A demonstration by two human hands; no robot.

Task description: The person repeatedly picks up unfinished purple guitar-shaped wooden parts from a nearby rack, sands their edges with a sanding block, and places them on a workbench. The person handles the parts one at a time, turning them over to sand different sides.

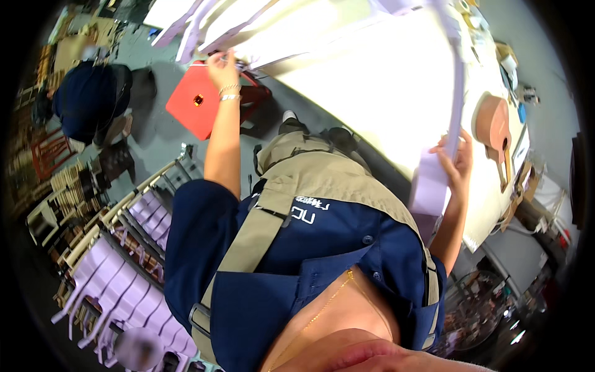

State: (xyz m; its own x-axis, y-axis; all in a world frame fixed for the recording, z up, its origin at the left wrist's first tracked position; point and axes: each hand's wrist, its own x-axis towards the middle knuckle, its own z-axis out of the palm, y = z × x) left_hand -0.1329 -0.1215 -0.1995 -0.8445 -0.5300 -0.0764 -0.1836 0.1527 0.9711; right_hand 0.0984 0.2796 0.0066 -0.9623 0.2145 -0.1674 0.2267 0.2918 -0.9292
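Note:
My left hand (pixel 224 71) reaches out to the far left, over a red stool (pixel 189 102) and beside the table's edge. Its fingers are pinched together; a small dark item shows at the fingertips, too blurred to name. Close by, several lilac instrument necks (pixel 197 28) stick out past the table's edge. On the right, my right hand (pixel 457 162) is closed around a lilac stringed instrument (pixel 429 186), thumb and fingers at the lower part of its long neck. The instrument is seen edge-on, its boxy lilac body beside my torso.
The bright work table (pixel 365 80) runs diagonally ahead. A brown ukulele-like instrument (pixel 493 121) lies at its right end. Lower left, a rack (pixel 118 217) holds several lilac instruments. A person in dark clothing (pixel 90 99) is at the far left. A fan (pixel 474 304) stands lower right.

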